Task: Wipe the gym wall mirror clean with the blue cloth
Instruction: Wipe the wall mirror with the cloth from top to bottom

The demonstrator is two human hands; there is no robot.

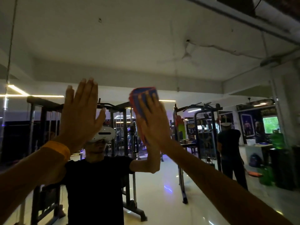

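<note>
The mirror (146, 46) fills your view, reflecting weight machines (204, 127) and a pale floor (162, 184). Your left hand (81, 111) is raised flat before the glass, fingers straight, holding nothing. Your right hand (154, 124), fingers straight and spread, presses the blue cloth (142, 95) against the mirror. A yellow wristband (58, 149) circles your left wrist.
</note>
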